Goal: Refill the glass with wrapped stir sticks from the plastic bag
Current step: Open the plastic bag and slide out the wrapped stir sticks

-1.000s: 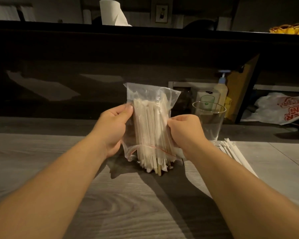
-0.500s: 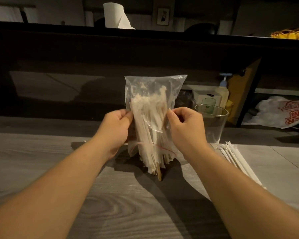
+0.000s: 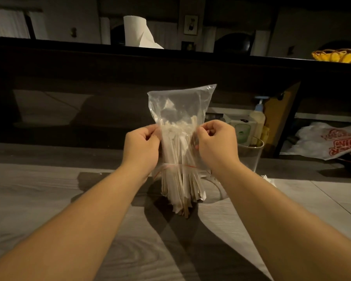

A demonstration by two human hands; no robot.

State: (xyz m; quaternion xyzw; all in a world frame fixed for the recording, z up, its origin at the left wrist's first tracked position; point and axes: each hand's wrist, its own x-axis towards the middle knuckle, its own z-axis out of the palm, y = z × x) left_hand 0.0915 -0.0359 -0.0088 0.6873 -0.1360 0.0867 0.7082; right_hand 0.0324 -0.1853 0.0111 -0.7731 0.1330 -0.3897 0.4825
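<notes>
A clear plastic bag (image 3: 180, 106) is held upside down over the grey wooden table (image 3: 49, 199), its red zip line at the bottom. A bundle of paper-wrapped stir sticks (image 3: 182, 191) pokes out of its open mouth, lower ends on the table. My left hand (image 3: 141, 147) pinches the bag's left side and my right hand (image 3: 216, 146) pinches its right side. The empty clear glass (image 3: 249, 157) stands just behind and right of my right hand, partly hidden by it.
A few loose wrapped sticks (image 3: 268, 178) lie on the table right of the glass. Behind are a pump bottle (image 3: 257, 118), a white printed plastic bag (image 3: 328, 140), a dark counter with a paper towel roll (image 3: 137, 31) and a yellow basket (image 3: 338, 55).
Both hands have slid the bag upward off the stick bundle, so more of the sticks now show below its mouth. The hands sit higher on the bag.
</notes>
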